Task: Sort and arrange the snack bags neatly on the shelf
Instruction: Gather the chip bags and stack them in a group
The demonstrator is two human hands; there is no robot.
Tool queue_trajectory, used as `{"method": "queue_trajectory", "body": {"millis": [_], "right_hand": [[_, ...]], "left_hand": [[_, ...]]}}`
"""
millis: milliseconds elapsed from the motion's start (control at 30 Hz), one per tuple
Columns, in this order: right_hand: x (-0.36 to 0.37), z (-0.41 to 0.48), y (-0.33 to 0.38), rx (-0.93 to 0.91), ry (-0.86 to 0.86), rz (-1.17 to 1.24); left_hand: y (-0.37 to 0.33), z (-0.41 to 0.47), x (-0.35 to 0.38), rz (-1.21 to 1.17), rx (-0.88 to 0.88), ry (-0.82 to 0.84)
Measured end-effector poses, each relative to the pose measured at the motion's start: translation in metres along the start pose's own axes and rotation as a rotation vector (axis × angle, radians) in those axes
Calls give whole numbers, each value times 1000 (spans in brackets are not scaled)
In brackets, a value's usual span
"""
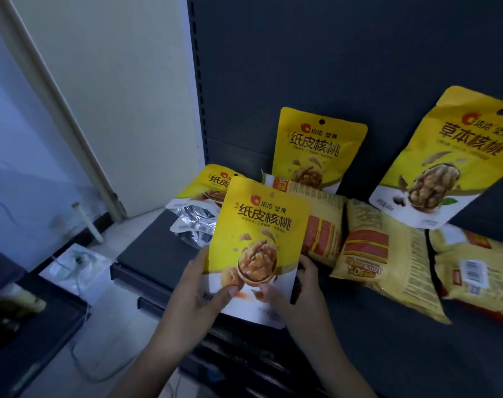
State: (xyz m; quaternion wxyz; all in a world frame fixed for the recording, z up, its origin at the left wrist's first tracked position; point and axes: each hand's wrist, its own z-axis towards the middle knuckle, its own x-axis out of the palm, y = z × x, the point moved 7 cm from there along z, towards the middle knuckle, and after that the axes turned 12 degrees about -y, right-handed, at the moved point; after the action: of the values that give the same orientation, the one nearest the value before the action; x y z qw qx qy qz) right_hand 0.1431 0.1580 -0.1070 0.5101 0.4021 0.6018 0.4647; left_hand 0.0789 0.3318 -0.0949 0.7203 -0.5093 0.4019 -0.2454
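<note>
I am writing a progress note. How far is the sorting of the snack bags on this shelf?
Done: the centre walnut bag and the right walnut bag stand against the back panel, the right one tilted. In hand: the left hand and right hand grip the held walnut bag near its bottom. Left: the fallen walnut bag lies behind it, and three striped yellow bags lie unsorted on the shelf.

Bare left hand (199, 287), bare right hand (300, 290).

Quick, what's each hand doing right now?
Left hand: holding the walnut bag at its lower left edge.
Right hand: holding the same bag at its lower right edge.
</note>
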Motion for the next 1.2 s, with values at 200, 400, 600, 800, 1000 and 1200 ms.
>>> {"method": "queue_trajectory", "body": {"millis": [200, 400, 600, 800, 1000, 1200], "right_hand": [[12, 9, 2, 0, -19, -53], [-36, -2, 9, -30, -187, -190], [-129, -15, 45, -327, -504, -142], [-179, 10, 14, -300, -374, -689], [-167, 27, 10, -303, -121, -871], [-168, 26, -2, -280, 6, -1002]], "left_hand": [[16, 15, -4, 107, -30, -56], [-50, 2, 8, 236, 431, -152], [-97, -18, 109, 133, 554, 289], [-105, -4, 201, 571, 591, 438], [-101, 1, 231, 754, 636, 445], [-109, -5, 224, 475, 554, 489]]}}
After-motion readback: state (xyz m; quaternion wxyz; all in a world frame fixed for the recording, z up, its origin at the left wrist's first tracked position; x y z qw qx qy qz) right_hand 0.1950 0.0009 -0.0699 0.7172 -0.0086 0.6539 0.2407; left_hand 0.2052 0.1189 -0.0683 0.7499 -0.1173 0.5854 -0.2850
